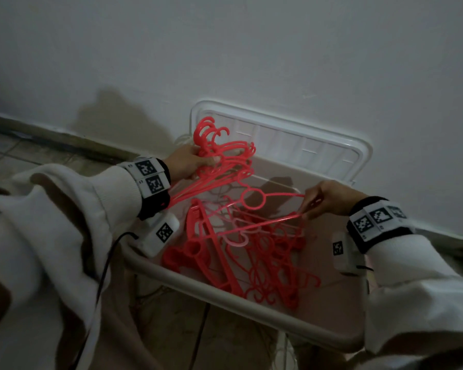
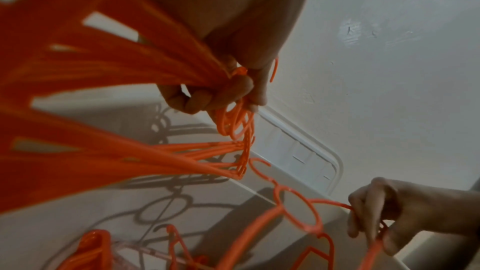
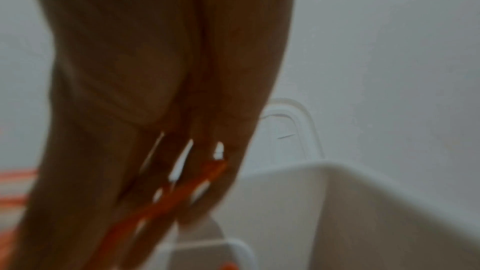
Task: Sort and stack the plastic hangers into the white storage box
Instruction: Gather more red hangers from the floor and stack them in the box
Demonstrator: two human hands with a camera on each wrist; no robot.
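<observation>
My left hand point(image 1: 190, 160) grips a bunch of thin red hangers point(image 1: 225, 158) by their necks, hooks pointing up, above the back left of the white storage box point(image 1: 225, 292). The same grip shows in the left wrist view, fingers point(image 2: 221, 93) curled round the bunch of hangers point(image 2: 103, 65). My right hand point(image 1: 324, 198) pinches the end of a single red hanger point(image 1: 254, 200) held over the box; it appears too as the right hand point(image 2: 384, 215) with that hanger point(image 2: 298, 208). A loose pile of red hangers point(image 1: 241, 257) lies inside the box. The right wrist view is blurred; fingers point(image 3: 161, 171) hold red plastic point(image 3: 166, 202).
The box's clear lid point(image 1: 292, 140) leans against the white wall point(image 1: 251, 49) behind it. A tiled floor point(image 1: 24, 150) and skirting run to the left. A black cable point(image 1: 104, 276) hangs from my left wrist by the box's near rim.
</observation>
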